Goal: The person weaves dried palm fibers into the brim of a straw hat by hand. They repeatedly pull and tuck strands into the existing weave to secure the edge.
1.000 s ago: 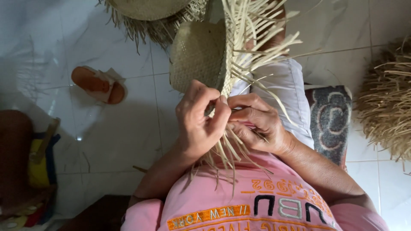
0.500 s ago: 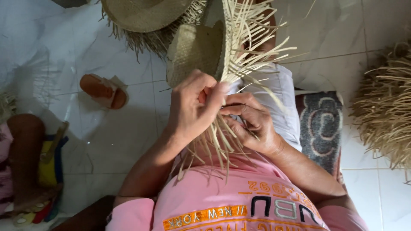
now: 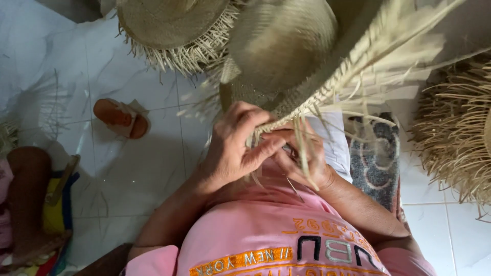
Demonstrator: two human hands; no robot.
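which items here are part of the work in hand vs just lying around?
In hand:
- left hand pinching the straw strands
- right hand under the brim edge
- unfinished woven straw hat with loose strand ends

Lying about:
- second fringed straw hat on the floor
- straw pile at the right
- orange sandal
- patterned mat

Floor: white glossy tiles [image 3: 133, 174], daylight sheen left of the fingers.
Rug: grey patterned mat [image 3: 376, 158], right of the fingers.
Sandal: orange [image 3: 120, 117], left of them.
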